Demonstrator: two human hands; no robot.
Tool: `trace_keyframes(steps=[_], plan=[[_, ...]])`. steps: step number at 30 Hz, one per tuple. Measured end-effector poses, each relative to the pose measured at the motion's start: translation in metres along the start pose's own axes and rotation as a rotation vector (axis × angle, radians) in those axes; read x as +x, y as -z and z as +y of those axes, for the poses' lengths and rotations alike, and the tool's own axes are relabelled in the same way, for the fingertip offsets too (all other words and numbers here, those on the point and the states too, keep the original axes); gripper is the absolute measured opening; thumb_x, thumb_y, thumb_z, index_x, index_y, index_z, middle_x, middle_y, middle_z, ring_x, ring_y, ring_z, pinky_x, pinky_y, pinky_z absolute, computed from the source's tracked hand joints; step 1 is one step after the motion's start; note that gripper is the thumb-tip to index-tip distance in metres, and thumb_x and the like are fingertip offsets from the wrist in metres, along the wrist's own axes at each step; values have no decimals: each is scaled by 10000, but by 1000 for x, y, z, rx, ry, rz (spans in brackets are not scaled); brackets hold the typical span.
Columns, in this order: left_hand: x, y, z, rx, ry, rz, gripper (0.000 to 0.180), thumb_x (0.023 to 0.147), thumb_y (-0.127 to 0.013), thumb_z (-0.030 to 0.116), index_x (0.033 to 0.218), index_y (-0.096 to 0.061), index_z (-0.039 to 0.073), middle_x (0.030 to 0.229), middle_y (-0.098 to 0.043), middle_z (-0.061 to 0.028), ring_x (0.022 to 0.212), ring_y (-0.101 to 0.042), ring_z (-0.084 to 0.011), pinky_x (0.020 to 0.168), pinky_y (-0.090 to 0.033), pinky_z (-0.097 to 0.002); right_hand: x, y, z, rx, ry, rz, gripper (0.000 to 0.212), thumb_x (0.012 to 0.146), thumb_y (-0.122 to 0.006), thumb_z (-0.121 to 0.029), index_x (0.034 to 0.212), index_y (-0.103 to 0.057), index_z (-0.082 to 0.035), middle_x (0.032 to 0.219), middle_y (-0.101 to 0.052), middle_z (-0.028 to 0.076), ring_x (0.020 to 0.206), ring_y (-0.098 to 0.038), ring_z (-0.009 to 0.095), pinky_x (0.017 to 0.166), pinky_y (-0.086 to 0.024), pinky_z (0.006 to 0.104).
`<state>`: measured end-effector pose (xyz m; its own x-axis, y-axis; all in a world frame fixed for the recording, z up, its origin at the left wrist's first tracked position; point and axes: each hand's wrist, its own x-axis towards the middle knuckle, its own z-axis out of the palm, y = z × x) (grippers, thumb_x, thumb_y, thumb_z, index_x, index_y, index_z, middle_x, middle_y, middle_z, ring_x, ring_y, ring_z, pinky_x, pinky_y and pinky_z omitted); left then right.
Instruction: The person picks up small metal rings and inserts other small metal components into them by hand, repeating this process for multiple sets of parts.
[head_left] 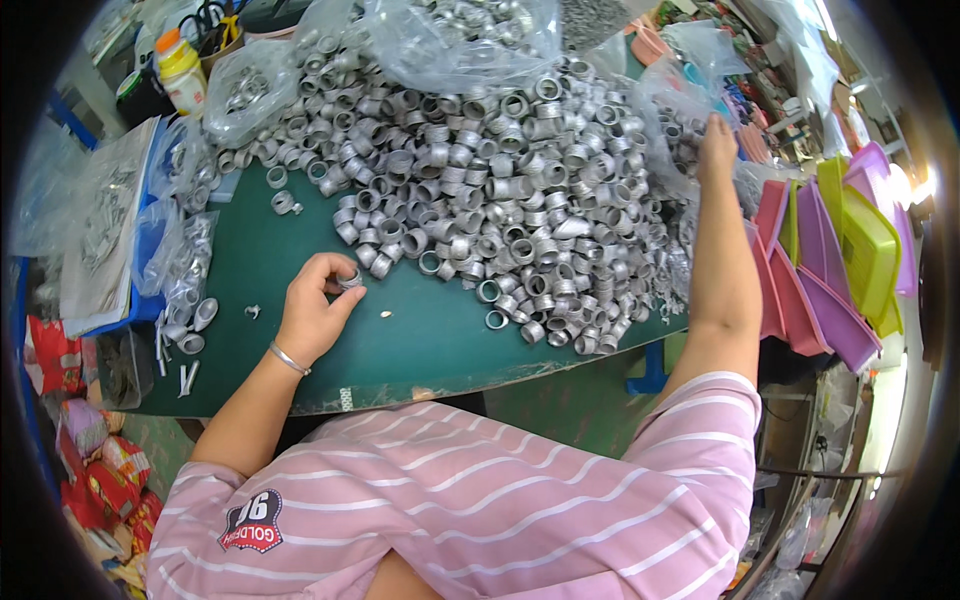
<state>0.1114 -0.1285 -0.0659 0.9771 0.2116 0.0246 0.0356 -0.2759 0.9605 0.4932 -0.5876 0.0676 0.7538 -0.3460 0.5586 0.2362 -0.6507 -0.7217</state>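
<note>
My left hand [320,300] rests over the green tabletop [270,360], thumb and fingers closed around a small grey metal ring [349,281]. Beyond it spreads a large heap of similar grey metal rings [470,180], lying at all angles. Stretched out to the far right, my right hand [716,150] is at a clear plastic bag [670,120] with grey pieces in it. Most of that hand's fingers are hidden, so what they grip does not show. Two loose rings [278,178] lie left of the heap.
Nested pink, purple and green plastic bins [850,240] stand at the right. A clear bag of rings [250,85] and a yellow bottle with an orange cap [178,65] are at the back left. Papers [110,220] lie over a blue bin [148,270].
</note>
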Motion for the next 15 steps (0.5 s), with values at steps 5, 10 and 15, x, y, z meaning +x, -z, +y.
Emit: trace_keyframes(steps=[5, 10, 15], plan=[[-17, 4, 8, -495, -72, 73, 481, 709, -647, -113, 1115, -437, 36, 1089, -505, -69, 1068, -525, -189, 877, -445, -304, -76, -27, -76, 223, 218, -106, 252, 885, -508, -104, 1094, -571, 23, 1076, -596, 81, 977, -542, 150, 868, -401, 265], [-25, 6, 27, -358, -285, 97, 595, 688, -692, -83, 1191, -401, 42, 1064, -520, -89, 989, -547, -180, 831, -455, -290, -285, -22, -171, 548, 138, -609, 171, 854, -559, -49, 1014, -609, -11, 957, -603, 55, 833, -558, 106, 737, -458, 233], [-30, 4, 29, -426, -298, 59, 654, 671, -723, -52, 1221, -383, 51, 1061, -525, -82, 924, -538, -143, 804, -445, -271, -399, -24, -189, 1016, -634, -1236, 263, 917, -501, -178, 1087, -538, 20, 940, -605, 105, 778, -600, 148, 627, -506, 253]])
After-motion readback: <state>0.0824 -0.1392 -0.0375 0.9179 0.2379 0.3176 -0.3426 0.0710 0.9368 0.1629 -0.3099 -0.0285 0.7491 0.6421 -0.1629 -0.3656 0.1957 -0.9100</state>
